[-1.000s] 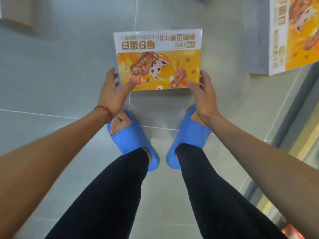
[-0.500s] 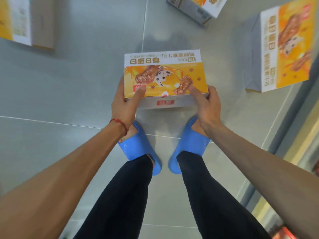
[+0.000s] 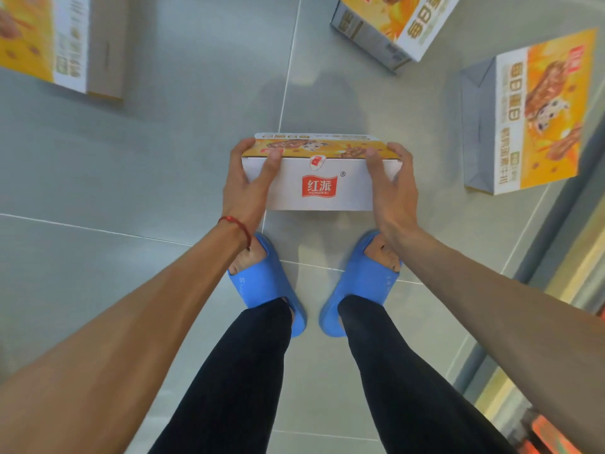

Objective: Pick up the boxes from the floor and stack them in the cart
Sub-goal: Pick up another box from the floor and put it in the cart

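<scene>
A white and orange snack box (image 3: 320, 188) with a red logo on its near side is held above the grey tiled floor, in front of my feet. My left hand (image 3: 250, 181) grips its left end, thumb on the orange top face. My right hand (image 3: 391, 185) grips its right end the same way. Three more boxes of the same kind lie on the floor: a box (image 3: 62, 44) at the far left, a box (image 3: 389, 24) at the top centre-right, and a box (image 3: 530, 116) at the right. No cart is in view.
My blue slippers (image 3: 265, 283) and black-clad legs stand just below the held box. A grey strip with yellowish edging (image 3: 556, 257) runs along the right side of the floor. Open floor lies to the left and ahead.
Both hands closed on the box and lifted it off the floor toward me. It tipped so its white logo side now faces the camera. More boxes came into view.
</scene>
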`<state>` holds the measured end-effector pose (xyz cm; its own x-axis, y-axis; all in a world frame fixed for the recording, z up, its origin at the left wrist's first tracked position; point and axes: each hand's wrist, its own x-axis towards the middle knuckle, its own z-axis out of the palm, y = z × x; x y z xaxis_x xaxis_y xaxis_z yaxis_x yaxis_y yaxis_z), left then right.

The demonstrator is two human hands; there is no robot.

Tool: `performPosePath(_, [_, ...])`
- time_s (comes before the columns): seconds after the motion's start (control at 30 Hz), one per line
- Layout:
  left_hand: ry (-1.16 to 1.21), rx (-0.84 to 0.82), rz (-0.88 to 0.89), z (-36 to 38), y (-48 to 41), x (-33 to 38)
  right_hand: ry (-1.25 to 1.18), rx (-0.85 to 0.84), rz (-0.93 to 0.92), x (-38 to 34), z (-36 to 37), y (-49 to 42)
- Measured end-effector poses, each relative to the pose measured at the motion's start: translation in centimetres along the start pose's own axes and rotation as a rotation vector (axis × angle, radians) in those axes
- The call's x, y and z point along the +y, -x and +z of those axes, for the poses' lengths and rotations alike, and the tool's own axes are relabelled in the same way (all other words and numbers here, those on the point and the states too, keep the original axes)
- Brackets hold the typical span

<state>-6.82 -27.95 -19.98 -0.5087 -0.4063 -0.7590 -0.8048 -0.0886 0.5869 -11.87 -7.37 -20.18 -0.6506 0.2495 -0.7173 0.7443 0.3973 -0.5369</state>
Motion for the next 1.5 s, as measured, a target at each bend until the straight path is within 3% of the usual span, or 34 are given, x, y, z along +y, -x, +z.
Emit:
performPosePath(0.27, [0.033, 0.033, -0.099, -6.1, 7.1, 2.2, 0.12, -0.15, -0.029, -4.5, -2.3, 8.9])
performPosePath(0.5, [0.042, 0.101, -0.168, -13.3, 17.4, 8.0, 0.161, -0.186, -0.085, -13.9, -5.7, 21.3])
performPosePath(0.77, [0.224, 0.109, -0.111, -21.4, 29.7, 13.7, 0.202, -0.264, -0.266, -22.8, -8.3, 35.3])
performPosePath(1.1, [0.495, 0.323, -0.015, -23.9, 44.8, 16.8, 0.302, -0.457, -0.408, -28.1, -13.4, 44.2])
performPosePath(1.5, [0.639, 0.75, 0.116, -19.9, 63.9, 14.4, 0.536, -0.897, -0.746, -29.6, -20.7, 54.4])
